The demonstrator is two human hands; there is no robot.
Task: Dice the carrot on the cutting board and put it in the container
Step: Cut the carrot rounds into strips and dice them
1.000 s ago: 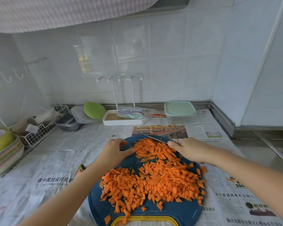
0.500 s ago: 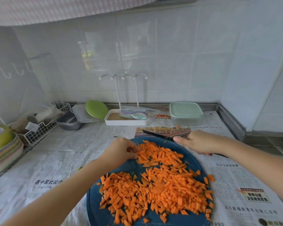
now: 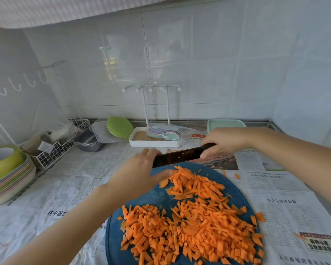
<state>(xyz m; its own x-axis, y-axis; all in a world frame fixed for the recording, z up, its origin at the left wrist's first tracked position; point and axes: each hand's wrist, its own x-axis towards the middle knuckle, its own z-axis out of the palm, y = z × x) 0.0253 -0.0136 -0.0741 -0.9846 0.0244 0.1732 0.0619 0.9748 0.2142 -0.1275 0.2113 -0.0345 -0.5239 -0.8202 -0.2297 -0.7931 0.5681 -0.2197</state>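
Note:
A round blue cutting board (image 3: pixel 157 199) lies on newspaper, heaped with orange carrot pieces (image 3: pixel 195 224): small dice at the front, longer strips at the back. My right hand (image 3: pixel 225 142) grips the handle of a dark-bladed knife (image 3: pixel 177 156), held level above the board's far edge. My left hand (image 3: pixel 141 171) has straight fingers reaching against the blade's left end, its thumb beside the strips. A lidded mint-green container (image 3: pixel 225 124) stands at the back, partly hidden by my right hand.
Newspaper (image 3: pixel 69 190) covers the counter. A white rack tray (image 3: pixel 155 139), a green lid (image 3: pixel 119 128) and clear boxes stand at the back. A wire basket (image 3: pixel 54 148) and stacked coloured bowls (image 3: pixel 6 173) sit left. A few carrot bits (image 3: pixel 237 175) lie off the board, right.
My right hand has lifted the knife off the carrot and turned it level above the board's far edge. My left hand left the strips and rose to the blade. The view tilted up.

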